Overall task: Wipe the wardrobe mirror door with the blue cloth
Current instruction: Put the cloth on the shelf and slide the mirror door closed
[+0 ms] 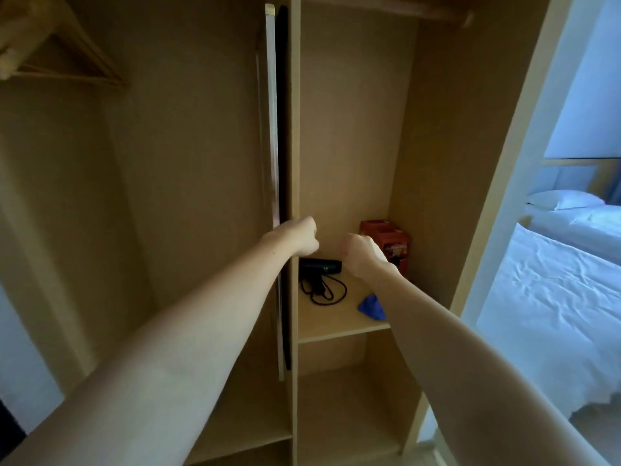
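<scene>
The wardrobe's mirror door (pixel 274 129) stands edge-on in the middle, a thin pale strip with a dark edge, so its mirror face is hidden. A crumpled blue cloth (pixel 369 307) lies on the right compartment's shelf (pixel 329 327), partly covered by my right forearm. My left hand (pixel 300 238) reaches past the door's edge and the central divider with its fingers curled and nothing visible in them. Over the shelf, my right hand (pixel 361 253) is curled in a fist above and behind the cloth, not touching it.
A black hair dryer (pixel 321 265) with a coiled cord lies at the shelf's left, and a red box (pixel 389 240) stands in its back right corner. Wooden hangers (pixel 67 62) hang at upper left. A white bed (pixel 554 280) is at the right.
</scene>
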`<action>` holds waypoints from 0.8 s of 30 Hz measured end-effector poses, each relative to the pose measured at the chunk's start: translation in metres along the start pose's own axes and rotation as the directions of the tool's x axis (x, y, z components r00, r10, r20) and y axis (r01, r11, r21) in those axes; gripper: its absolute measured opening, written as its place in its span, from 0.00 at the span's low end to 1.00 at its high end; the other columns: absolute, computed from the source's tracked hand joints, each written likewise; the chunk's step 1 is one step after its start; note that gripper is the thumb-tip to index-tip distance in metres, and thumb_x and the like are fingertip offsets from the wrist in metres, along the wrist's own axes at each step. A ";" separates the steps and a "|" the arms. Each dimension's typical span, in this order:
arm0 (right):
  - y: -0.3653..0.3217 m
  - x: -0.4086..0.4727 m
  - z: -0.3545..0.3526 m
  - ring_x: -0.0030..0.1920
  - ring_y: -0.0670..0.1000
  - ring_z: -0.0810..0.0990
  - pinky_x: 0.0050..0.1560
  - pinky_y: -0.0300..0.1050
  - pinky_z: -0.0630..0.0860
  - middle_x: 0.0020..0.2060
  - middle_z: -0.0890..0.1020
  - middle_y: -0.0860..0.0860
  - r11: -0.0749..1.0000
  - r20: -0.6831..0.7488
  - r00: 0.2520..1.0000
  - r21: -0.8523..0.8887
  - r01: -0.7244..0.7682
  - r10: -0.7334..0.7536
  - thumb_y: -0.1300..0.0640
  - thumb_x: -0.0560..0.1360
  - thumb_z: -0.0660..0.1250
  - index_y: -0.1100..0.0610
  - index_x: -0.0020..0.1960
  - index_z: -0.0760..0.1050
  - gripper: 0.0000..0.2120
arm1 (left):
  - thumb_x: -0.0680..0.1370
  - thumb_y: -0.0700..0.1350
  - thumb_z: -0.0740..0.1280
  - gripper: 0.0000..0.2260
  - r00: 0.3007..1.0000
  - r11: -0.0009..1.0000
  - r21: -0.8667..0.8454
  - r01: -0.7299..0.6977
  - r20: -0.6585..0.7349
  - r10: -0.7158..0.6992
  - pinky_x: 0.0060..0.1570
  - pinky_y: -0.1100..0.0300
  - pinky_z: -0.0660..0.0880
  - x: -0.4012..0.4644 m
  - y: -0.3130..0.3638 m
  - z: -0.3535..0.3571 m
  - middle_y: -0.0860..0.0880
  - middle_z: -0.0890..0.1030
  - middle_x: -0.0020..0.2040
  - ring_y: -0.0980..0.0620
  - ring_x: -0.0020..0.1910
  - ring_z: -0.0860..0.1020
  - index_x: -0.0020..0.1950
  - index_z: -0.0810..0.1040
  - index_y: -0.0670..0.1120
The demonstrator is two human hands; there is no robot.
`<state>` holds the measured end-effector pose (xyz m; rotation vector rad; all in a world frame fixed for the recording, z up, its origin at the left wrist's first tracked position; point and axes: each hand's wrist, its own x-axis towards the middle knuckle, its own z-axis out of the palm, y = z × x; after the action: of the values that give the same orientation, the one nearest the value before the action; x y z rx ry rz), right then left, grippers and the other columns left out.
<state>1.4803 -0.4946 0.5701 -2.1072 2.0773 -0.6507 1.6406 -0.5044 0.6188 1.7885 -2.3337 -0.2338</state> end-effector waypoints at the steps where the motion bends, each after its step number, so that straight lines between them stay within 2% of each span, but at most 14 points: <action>1: 0.012 -0.004 0.002 0.43 0.56 0.78 0.34 0.46 0.74 0.47 0.80 0.55 1.000 0.009 1.000 -0.015 -0.013 0.013 0.65 0.76 0.60 0.59 0.51 0.75 0.08 | 0.78 0.43 0.62 0.07 1.000 1.000 -0.011 -0.015 0.020 0.015 0.48 0.52 0.75 0.004 0.005 0.010 0.47 0.77 0.51 0.46 0.46 0.77 0.53 0.78 0.44; 4: 0.043 -0.011 0.009 0.41 0.56 0.76 0.33 0.45 0.70 0.45 0.77 0.55 0.997 0.038 0.997 -0.050 -0.061 0.063 0.66 0.77 0.58 0.59 0.52 0.74 0.08 | 0.78 0.44 0.62 0.07 0.997 0.999 -0.022 -0.033 0.067 0.035 0.53 0.50 0.76 0.016 0.021 0.038 0.48 0.76 0.51 0.45 0.48 0.77 0.52 0.78 0.46; 8: 0.086 -0.002 0.026 0.42 0.57 0.76 0.36 0.47 0.72 0.44 0.77 0.54 0.990 0.067 0.989 -0.044 -0.131 0.134 0.67 0.76 0.57 0.56 0.49 0.72 0.09 | 0.78 0.45 0.63 0.06 0.993 0.998 -0.023 -0.066 0.100 0.068 0.53 0.49 0.78 0.044 0.044 0.073 0.48 0.76 0.53 0.45 0.49 0.77 0.52 0.78 0.47; 12: 0.140 0.023 0.048 0.47 0.59 0.79 0.41 0.50 0.80 0.51 0.80 0.56 0.989 0.097 0.984 -0.039 -0.146 0.149 0.67 0.74 0.63 0.58 0.55 0.76 0.11 | 0.77 0.45 0.63 0.06 0.986 0.996 -0.019 -0.089 0.139 0.091 0.52 0.47 0.78 0.082 0.065 0.106 0.48 0.76 0.53 0.46 0.49 0.77 0.52 0.77 0.49; 17: 0.220 0.061 0.074 0.53 0.57 0.78 0.48 0.52 0.79 0.56 0.78 0.55 0.989 0.131 0.980 -0.033 -0.147 0.150 0.62 0.77 0.66 0.58 0.62 0.74 0.14 | 0.77 0.46 0.63 0.06 0.974 0.996 -0.027 -0.079 0.212 0.083 0.53 0.46 0.77 0.134 0.094 0.155 0.49 0.75 0.54 0.46 0.50 0.76 0.53 0.75 0.51; 22: 0.294 0.093 0.107 0.52 0.56 0.77 0.47 0.49 0.77 0.56 0.77 0.55 0.981 0.195 0.962 -0.034 -0.190 0.193 0.61 0.76 0.67 0.57 0.62 0.73 0.15 | 0.78 0.45 0.62 0.08 0.959 0.998 -0.033 -0.057 0.275 0.064 0.48 0.52 0.75 0.184 0.116 0.207 0.49 0.75 0.55 0.47 0.51 0.75 0.56 0.75 0.50; 24: 0.317 0.102 0.120 0.53 0.56 0.76 0.48 0.48 0.77 0.56 0.76 0.54 0.980 0.221 0.955 -0.033 -0.197 0.199 0.61 0.75 0.67 0.56 0.62 0.73 0.16 | 0.78 0.46 0.62 0.08 0.951 0.999 -0.040 -0.033 0.305 0.044 0.48 0.51 0.74 0.200 0.123 0.227 0.50 0.73 0.56 0.47 0.51 0.75 0.57 0.75 0.50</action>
<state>1.2285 -0.6373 0.3672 -1.8452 2.1295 -0.3585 1.4189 -0.6641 0.4391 1.7985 -2.5481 -0.5806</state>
